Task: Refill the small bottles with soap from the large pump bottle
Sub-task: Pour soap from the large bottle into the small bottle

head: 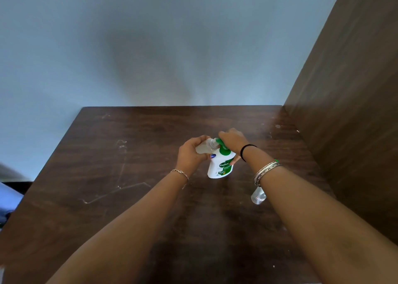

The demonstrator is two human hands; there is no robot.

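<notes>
My left hand (190, 154) wraps its fingers (199, 140) around a small clear bottle (204, 147), tipped with its mouth at the green spout; my right hand (231, 140) curls over the pump bottle (220, 166), upright mid-counter (129, 176). I'd keep mouth under nozzle and press slowly to avoid drips. A second small bottle (258, 195) waits beside my right forearm.

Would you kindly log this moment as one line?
left hand: holds small bottle | right hand: on pump bottle | spare bottle: table
</notes>
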